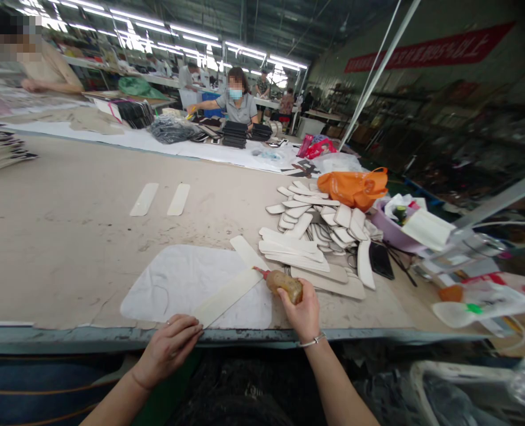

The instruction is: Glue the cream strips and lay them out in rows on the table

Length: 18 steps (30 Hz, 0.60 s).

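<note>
My right hand [303, 306] is wrapped round a brownish glue bottle [284, 285] with a red nozzle, tilted to the left. Its tip meets the far end of a long cream strip [227, 297]. At the near end of that strip, my left hand [172, 343] has its fingers pressed together on the strip's edge by the table edge. A second cream strip [246, 251] lies crosswise at the far end of the first. Beneath both is a white cloth sheet [156, 288] with rounded corners.
Stacked strips [291, 248] and a heap of white rounded pieces [307, 204] lie to the right, near an orange bag [355, 186] and a purple basin [391, 228]. Two short cream pieces [144, 199] lie farther back. A co-worker [240, 106] sits across the table.
</note>
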Motion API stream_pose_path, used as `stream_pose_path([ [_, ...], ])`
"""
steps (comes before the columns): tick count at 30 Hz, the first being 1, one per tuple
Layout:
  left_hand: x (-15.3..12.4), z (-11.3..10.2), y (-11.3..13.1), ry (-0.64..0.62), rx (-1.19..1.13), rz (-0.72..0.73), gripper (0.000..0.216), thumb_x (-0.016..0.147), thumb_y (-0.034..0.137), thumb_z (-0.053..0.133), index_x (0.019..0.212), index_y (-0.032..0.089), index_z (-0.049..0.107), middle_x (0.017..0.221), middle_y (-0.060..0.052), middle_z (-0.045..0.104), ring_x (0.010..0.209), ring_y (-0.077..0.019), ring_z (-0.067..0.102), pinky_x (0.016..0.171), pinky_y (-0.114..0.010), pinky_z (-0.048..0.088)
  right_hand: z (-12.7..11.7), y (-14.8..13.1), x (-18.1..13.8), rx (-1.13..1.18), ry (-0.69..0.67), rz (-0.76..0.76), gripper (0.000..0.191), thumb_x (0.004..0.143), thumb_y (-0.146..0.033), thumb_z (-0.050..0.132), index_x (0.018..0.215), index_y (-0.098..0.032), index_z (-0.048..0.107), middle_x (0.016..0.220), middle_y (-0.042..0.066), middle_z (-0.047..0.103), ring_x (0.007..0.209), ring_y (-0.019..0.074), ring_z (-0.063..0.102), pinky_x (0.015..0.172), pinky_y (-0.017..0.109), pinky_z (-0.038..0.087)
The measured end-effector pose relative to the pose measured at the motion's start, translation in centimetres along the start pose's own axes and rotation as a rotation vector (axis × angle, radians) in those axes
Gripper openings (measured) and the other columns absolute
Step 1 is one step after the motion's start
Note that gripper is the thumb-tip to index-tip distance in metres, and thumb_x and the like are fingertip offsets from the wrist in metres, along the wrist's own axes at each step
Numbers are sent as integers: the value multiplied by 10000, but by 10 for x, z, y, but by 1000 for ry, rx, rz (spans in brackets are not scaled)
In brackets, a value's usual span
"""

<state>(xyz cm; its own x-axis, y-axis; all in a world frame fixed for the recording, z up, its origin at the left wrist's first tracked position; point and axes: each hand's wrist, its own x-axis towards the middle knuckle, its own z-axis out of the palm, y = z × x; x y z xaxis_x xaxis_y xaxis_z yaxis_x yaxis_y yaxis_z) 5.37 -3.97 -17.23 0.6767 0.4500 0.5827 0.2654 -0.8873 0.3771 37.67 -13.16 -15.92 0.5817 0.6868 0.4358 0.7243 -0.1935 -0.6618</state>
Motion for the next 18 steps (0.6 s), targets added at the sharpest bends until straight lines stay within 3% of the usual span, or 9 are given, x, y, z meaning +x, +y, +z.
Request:
stream_pose_path([
  [6, -1, 2, -2, -20, 6, -11, 199, 814, 92, 571, 964, 184, 663, 905, -71, 656, 845, -149, 600, 760, -277, 545, -5, 7, 5, -34, 53, -28, 449, 777, -509, 625, 1059, -177, 518, 948, 96, 584, 876, 255, 568, 786, 418, 497],
  [18, 2, 1, 0, -27, 6, -30, 168, 823, 115, 566, 935, 190, 666, 884, -59, 663, 814, -142, 605, 745, -275, 542, -16, 6, -17, -70, 43, -148, 431, 800, -459, 621, 1110, -185, 501, 972, 113, 570, 906, 259, 565, 784, 427, 505],
])
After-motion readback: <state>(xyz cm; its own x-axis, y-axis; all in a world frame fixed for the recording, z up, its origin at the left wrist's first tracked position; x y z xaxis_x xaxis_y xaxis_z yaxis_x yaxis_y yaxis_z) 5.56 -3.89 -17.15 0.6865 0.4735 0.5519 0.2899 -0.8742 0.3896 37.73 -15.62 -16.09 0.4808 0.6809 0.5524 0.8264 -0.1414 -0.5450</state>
